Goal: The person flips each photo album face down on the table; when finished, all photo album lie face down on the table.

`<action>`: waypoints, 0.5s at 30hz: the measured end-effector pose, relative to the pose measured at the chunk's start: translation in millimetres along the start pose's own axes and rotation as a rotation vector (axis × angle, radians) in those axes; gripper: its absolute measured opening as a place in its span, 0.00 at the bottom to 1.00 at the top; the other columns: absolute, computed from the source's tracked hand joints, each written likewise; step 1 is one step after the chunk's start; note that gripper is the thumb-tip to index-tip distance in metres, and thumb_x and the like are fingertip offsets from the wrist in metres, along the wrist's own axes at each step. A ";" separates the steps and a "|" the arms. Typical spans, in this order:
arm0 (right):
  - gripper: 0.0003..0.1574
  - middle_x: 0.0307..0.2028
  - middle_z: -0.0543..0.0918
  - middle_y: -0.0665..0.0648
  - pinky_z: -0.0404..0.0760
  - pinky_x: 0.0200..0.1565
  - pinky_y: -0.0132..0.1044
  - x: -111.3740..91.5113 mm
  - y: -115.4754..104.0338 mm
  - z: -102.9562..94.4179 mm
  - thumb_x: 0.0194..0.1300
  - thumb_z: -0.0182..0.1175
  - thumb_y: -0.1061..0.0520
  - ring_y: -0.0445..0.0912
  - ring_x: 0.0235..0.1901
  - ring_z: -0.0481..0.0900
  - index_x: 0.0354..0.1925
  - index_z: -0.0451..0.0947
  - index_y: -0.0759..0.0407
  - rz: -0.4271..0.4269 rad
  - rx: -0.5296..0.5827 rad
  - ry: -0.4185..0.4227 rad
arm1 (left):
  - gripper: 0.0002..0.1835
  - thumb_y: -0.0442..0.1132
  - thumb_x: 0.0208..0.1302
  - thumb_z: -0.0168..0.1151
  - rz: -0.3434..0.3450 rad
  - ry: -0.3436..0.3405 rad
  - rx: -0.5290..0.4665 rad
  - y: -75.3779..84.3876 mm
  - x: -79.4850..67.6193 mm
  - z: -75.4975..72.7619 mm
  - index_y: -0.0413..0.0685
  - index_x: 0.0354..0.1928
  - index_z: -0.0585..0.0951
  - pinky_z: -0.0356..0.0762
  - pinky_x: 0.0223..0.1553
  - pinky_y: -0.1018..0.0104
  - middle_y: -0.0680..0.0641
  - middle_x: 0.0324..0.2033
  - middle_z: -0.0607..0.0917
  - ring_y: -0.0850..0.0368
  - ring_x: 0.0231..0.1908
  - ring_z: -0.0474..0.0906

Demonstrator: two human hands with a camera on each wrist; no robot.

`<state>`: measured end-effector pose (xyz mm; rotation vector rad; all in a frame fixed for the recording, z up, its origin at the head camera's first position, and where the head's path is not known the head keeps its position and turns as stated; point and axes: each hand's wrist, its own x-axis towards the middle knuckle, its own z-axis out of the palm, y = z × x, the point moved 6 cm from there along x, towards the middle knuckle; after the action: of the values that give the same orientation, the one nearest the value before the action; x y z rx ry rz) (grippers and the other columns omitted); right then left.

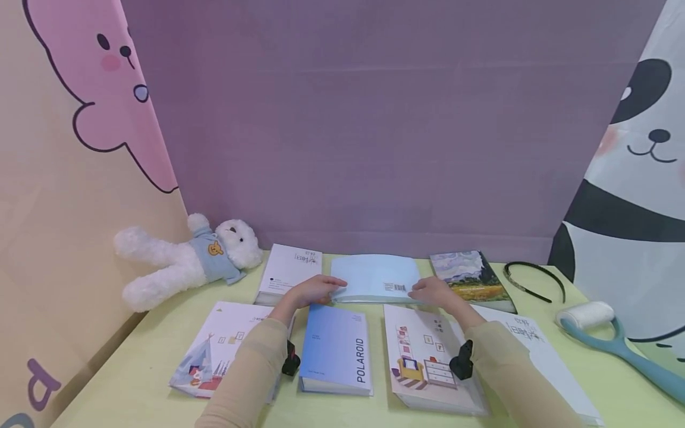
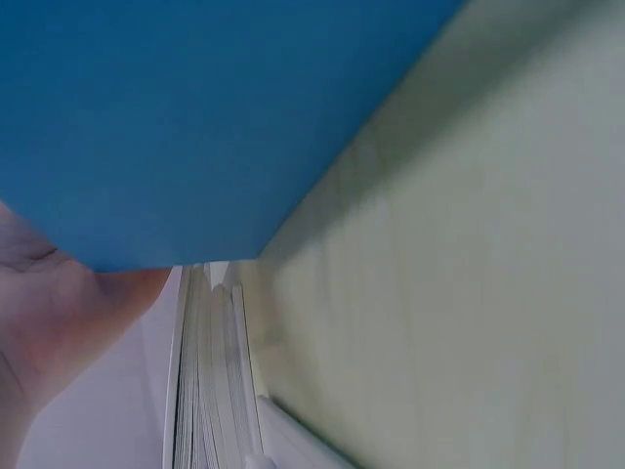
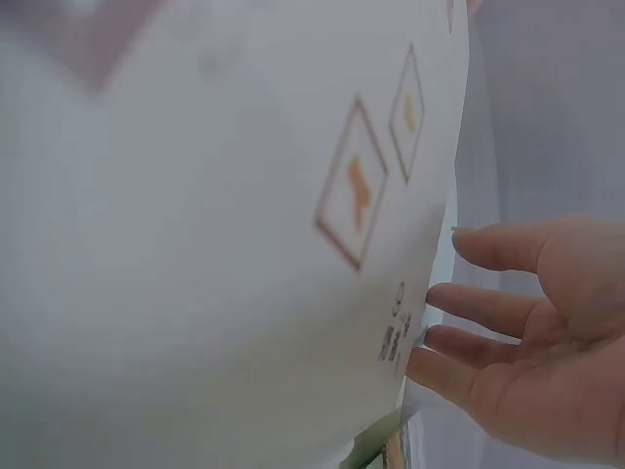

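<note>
A light blue book (image 1: 374, 276) with a barcode on its cover lies in the back row between both hands. At its left edge is my left hand (image 1: 314, 290), fingers stretched toward the cover; a blue cover (image 2: 215, 127) hides those fingers in the left wrist view. The right hand (image 1: 434, 292) has its fingertips at the book's right edge. In the right wrist view this hand (image 3: 532, 337) shows loosely extended fingers, the thumb apart from them. Below the hands lie a blue POLAROID album (image 1: 336, 351) and a white album with a furniture drawing (image 1: 423, 351).
A white album (image 1: 289, 270) and a landscape-picture book (image 1: 471, 276) flank the blue book. Further albums lie front left (image 1: 214, 333) and right (image 1: 540, 356). A white plush bear (image 1: 182, 261) leans at left; a black headband (image 1: 527, 288) and a blue-handled lint roller (image 1: 588, 315) are at right.
</note>
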<state>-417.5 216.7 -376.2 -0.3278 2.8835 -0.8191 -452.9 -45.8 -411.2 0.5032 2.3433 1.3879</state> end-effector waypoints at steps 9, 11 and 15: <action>0.29 0.65 0.58 0.76 0.69 0.58 0.58 2.9 5.5 1.2 0.69 0.51 0.54 0.70 0.62 0.60 0.60 0.67 0.74 0.003 0.019 -0.022 | 0.19 0.41 0.72 0.45 0.002 0.033 0.026 0.0 3.0 -0.3 0.47 0.61 0.74 0.69 0.60 0.57 0.46 0.65 0.69 0.53 0.64 0.64; 0.30 0.65 0.59 0.76 0.69 0.57 0.58 2.0 5.2 0.8 0.69 0.51 0.54 0.70 0.62 0.61 0.61 0.65 0.74 0.007 0.030 -0.023 | 0.20 0.41 0.72 0.45 0.006 0.032 0.011 -0.7 3.3 -0.1 0.46 0.62 0.73 0.66 0.63 0.53 0.44 0.66 0.68 0.49 0.67 0.61; 0.32 0.64 0.61 0.77 0.70 0.56 0.58 -0.9 4.5 -0.6 0.69 0.51 0.54 0.69 0.60 0.63 0.63 0.62 0.74 0.012 0.051 -0.022 | 0.21 0.41 0.73 0.44 0.011 0.033 0.004 -0.8 4.4 0.6 0.43 0.64 0.70 0.66 0.63 0.54 0.44 0.66 0.67 0.48 0.68 0.59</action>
<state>-417.6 220.9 -378.1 -0.3117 2.8357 -0.8802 -456.5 -43.6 -412.8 0.4981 2.3732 1.4072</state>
